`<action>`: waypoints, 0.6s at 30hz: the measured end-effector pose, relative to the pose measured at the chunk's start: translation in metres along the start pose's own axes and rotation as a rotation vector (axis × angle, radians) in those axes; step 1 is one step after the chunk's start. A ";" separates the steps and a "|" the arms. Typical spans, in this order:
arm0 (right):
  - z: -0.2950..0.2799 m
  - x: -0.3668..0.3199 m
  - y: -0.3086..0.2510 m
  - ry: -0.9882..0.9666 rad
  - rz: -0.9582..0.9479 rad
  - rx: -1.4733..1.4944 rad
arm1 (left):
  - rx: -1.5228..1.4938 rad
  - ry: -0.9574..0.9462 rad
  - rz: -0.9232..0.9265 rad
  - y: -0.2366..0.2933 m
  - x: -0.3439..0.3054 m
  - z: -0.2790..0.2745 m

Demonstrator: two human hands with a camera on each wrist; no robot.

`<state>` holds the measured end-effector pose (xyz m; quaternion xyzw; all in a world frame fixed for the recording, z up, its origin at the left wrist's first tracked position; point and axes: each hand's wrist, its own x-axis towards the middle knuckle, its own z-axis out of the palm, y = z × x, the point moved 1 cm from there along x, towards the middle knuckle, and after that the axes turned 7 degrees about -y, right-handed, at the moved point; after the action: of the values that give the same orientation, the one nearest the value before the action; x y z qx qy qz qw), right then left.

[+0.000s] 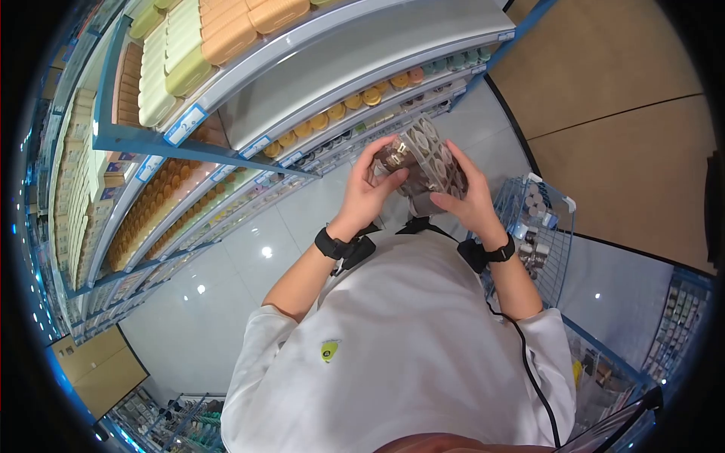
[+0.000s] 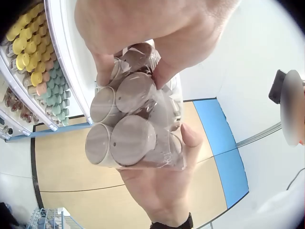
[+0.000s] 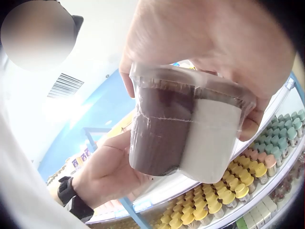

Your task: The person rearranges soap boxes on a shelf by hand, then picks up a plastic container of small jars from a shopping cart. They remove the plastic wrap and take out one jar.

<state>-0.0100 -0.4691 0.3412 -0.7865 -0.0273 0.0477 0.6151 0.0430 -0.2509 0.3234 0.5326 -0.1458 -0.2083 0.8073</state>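
Note:
A pack of several brown and white cups [image 1: 428,162], wrapped in clear film, is held between both hands in front of the chest. My left hand [image 1: 370,189] grips its left side, with the thumb across the near face. On the opposite side my right hand [image 1: 470,198] grips the pack, thumb along the near lower edge. In the left wrist view, round cup bottoms [image 2: 133,141] show through the crinkled film. The right wrist view has a brown cup [image 3: 162,131] and a white cup [image 3: 212,140] side by side, fingers wrapped over the pack's top.
Shelves [image 1: 302,87] with rows of yellow-capped containers [image 1: 336,112] and stacked boxes [image 1: 177,60] stand ahead and left. A blue wire basket [image 1: 555,264] holding goods is close by my right forearm. Tan panels [image 1: 612,158] stand at the right, above pale tiled floor [image 1: 249,249].

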 end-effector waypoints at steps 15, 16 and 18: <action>-0.007 -0.003 0.017 0.023 0.038 0.111 | 0.123 -0.040 0.049 -0.003 0.007 0.006; -0.007 -0.003 0.018 0.029 0.032 0.119 | 0.061 -0.020 0.034 -0.004 0.007 0.008; -0.007 -0.003 0.014 0.038 0.019 0.103 | -0.001 0.000 0.019 -0.006 0.006 0.010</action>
<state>-0.0129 -0.4793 0.3289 -0.7549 -0.0056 0.0401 0.6546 0.0424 -0.2641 0.3218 0.5307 -0.1508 -0.2006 0.8095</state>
